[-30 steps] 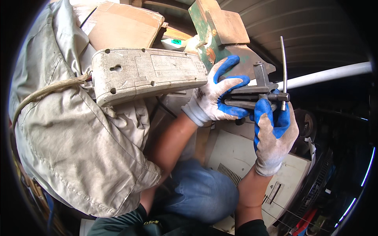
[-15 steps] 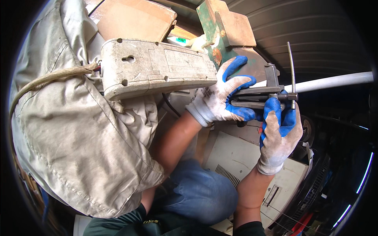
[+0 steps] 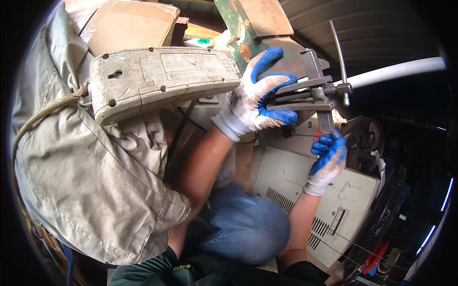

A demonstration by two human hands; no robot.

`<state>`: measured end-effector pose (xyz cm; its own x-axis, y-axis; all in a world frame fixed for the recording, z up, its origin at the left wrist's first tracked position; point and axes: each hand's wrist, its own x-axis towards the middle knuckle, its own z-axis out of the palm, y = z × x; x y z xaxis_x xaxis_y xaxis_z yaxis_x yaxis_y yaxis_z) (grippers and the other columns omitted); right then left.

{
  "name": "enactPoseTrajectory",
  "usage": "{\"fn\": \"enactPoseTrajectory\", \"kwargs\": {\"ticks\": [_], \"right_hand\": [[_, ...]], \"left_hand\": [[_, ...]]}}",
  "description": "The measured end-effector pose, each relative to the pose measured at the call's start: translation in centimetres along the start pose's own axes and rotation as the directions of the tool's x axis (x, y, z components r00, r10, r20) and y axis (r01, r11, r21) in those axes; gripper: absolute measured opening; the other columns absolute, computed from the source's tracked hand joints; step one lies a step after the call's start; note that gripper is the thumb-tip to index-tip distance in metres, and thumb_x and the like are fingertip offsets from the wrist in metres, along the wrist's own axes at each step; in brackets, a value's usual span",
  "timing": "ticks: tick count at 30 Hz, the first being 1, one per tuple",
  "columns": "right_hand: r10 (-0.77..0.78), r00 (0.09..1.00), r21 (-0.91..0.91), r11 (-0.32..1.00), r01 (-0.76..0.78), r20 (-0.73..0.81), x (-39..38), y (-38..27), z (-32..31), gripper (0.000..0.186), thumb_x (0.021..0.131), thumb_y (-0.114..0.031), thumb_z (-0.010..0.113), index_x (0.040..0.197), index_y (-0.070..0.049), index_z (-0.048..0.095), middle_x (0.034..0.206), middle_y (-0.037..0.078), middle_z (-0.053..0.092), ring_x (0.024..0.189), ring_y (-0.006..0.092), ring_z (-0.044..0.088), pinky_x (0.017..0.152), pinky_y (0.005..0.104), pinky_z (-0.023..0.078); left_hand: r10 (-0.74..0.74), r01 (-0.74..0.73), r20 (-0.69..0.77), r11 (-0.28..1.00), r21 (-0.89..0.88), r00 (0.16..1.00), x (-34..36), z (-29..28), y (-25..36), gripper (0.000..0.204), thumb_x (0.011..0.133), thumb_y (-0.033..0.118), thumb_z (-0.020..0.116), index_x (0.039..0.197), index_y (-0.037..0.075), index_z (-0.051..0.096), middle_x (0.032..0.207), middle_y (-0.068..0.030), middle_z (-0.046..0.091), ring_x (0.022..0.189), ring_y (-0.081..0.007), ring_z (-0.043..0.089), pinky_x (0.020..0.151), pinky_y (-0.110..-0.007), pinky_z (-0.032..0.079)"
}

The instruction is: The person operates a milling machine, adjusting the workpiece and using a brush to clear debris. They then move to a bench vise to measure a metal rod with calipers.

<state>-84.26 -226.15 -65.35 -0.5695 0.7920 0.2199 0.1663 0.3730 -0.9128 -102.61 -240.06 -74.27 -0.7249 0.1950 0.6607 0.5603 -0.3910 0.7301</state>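
Observation:
A dark steel gear puller (image 3: 313,66) with a crossbar, two jaw arms and a threaded centre screw is in front of me. My left hand (image 3: 248,102), in a white and blue coated glove, is closed around its jaw arms. A thin sliding rod (image 3: 339,57) passes through the screw's head and stands nearly upright. Just below the crossbar's lower end is my right hand (image 3: 329,159), gloved alike, its fingers curled together. What lies in those fingers, if anything, is hidden, and I cannot tell whether they touch the bar.
A dirty power strip (image 3: 162,81) with a cable (image 3: 47,112) lies on beige cloth (image 3: 95,176) at left. Cardboard (image 3: 133,26) and a green-painted block (image 3: 234,28) stand behind. A white pipe (image 3: 391,71) runs right. Below are a pale vented panel (image 3: 296,183) and a round dark part (image 3: 365,136).
My right hand has left the screw and rod and dropped below the crossbar, its fingers curling. My left hand and the puller have shifted slightly left in view, as has the whole scene behind.

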Motion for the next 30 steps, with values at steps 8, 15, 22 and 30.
{"fn": "enactPoseTrajectory", "kwargs": {"ticks": [8,15,22,30], "right_hand": [[-0.117,0.923,-0.587,0.741,0.327,0.367,-0.7,5.2,1.2,0.035,0.073,-0.01,0.073,0.104,-0.001,0.061,0.096,0.013,0.06,0.08,0.0258,0.062,0.07,0.036,0.05],[-0.411,0.882,-0.513,0.719,0.468,0.228,-1.3,0.2,1.3,0.032,0.079,-0.02,0.069,0.102,0.0,0.059,0.094,0.012,0.058,0.078,0.0255,0.059,0.073,0.0367,0.049],[0.051,0.993,0.006,0.999,-0.052,0.109,5.7,7.1,-0.2,0.04,0.099,-0.033,0.049,0.111,0.004,0.062,0.098,0.013,0.067,0.082,0.0177,0.066,0.053,0.0287,0.055],[-0.091,0.822,-0.328,0.888,0.323,0.563,4.1,23.2,1.8,0.027,0.094,-0.027,0.051,0.108,-0.009,0.064,0.1,0.01,0.066,0.089,0.0238,0.064,0.079,0.0384,0.052]], "left_hand": [[0.035,-0.034,-0.008,0.998,0.052,0.999,0.0,-0.1,-0.3,0.073,0.064,0.059,0.081,0.112,0.006,0.068,0.137,-0.0303,0.044,0.128,-0.0442,0.046,0.104,-0.048,0.04],[0.03,-0.03,-0.003,0.997,0.069,1.0,-0.3,-0.3,-0.3,0.073,0.064,0.058,0.081,0.112,0.006,0.068,0.137,-0.0292,0.045,0.128,-0.0442,0.046,0.104,-0.047,0.041],[-0.004,0.005,-0.019,0.999,0.047,1.0,-0.1,-0.7,0.1,0.073,0.064,0.059,0.081,0.113,0.007,0.068,0.136,-0.0298,0.046,0.125,-0.0449,0.049,0.101,-0.047,0.043],[0.017,-0.017,-0.009,1.0,0.012,1.0,0.1,1.3,-0.4,0.072,0.063,0.057,0.082,0.114,0.008,0.067,0.136,-0.0288,0.046,0.125,-0.0452,0.049,0.102,-0.048,0.042]]}}
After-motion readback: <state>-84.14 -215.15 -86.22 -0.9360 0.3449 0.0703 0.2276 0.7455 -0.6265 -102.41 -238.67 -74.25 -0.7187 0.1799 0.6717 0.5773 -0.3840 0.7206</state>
